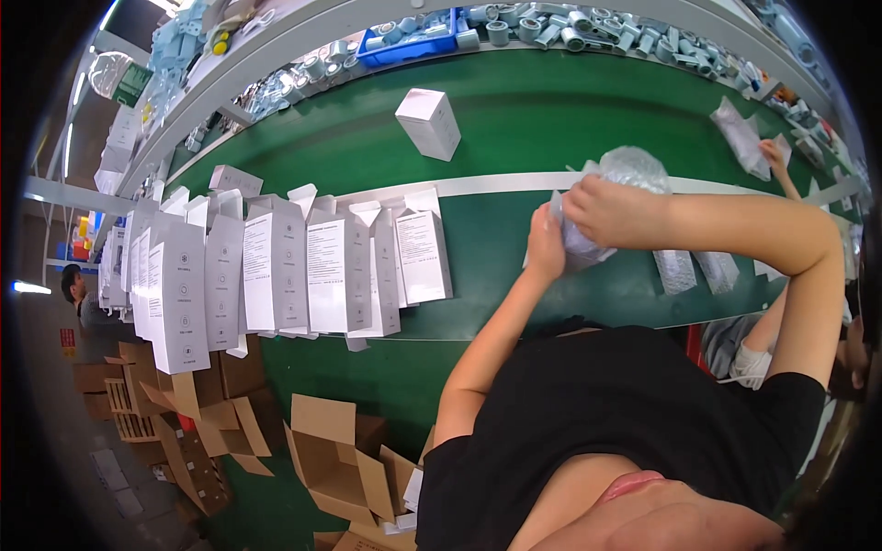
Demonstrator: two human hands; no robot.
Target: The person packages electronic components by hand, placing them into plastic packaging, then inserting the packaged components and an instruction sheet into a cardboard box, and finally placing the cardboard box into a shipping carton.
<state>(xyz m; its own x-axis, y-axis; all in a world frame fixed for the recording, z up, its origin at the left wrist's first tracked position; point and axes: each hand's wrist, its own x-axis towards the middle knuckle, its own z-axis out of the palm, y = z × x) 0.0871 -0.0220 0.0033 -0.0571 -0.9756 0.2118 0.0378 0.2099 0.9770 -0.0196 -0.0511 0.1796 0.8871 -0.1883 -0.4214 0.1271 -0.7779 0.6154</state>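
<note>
Both my hands are together over the green worktop, right of the row of white cartons (pixel 337 268). My right hand (pixel 602 211) has its fingers closed on a bubble-wrapped bundle (pixel 636 167), whose clear wrap bulges out beyond the knuckles. From the near left side, my left hand (pixel 547 243) grips the same bundle, with the thumb up along it. A pale flap or edge shows by the left fingertips; I cannot tell what it belongs to. What is inside the wrap is hidden.
One closed white box (pixel 429 124) stands on the far green belt. Wrapped pieces (pixel 675 271) lie right of my hands. A co-worker's hand (pixel 776 156) is at the far right. Blue tray (pixel 407 41) and grey-white parts line the back; brown cartons (pixel 335 459) sit below.
</note>
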